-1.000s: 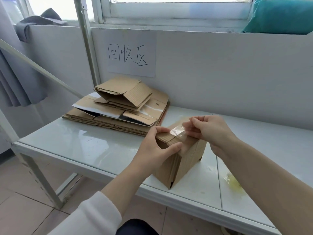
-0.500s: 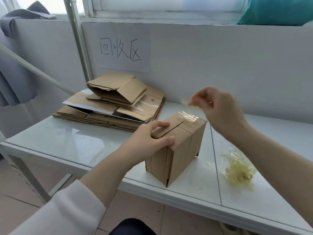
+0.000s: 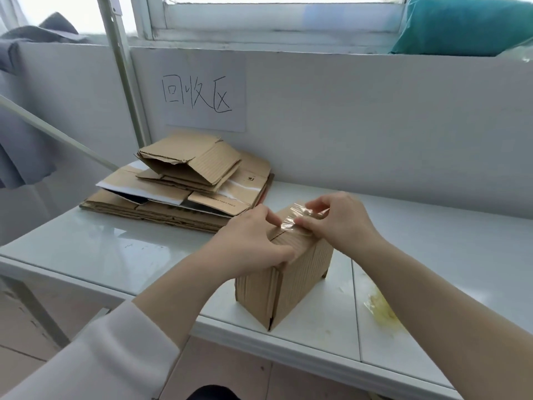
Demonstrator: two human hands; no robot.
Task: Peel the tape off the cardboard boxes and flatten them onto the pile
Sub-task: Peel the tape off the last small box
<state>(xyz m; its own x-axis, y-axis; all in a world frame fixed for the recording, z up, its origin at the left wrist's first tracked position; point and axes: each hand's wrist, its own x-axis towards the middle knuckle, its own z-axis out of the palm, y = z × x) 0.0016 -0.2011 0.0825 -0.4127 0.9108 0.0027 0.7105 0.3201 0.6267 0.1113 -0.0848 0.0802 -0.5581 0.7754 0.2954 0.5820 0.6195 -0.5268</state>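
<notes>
Brown cardboard is held between both hands: the box (image 3: 284, 281) is stood on the white table (image 3: 115, 246), near its front edge. Its top is gripped by the left hand (image 3: 251, 242), with fingers curled over the edge. A clear tape strip (image 3: 292, 216) on the lid is pinched by the right hand (image 3: 339, 222). The pile (image 3: 178, 194) of flattened boxes lies behind, to the left. On the paper sign (image 3: 204, 92) "回收区" is handwritten.
</notes>
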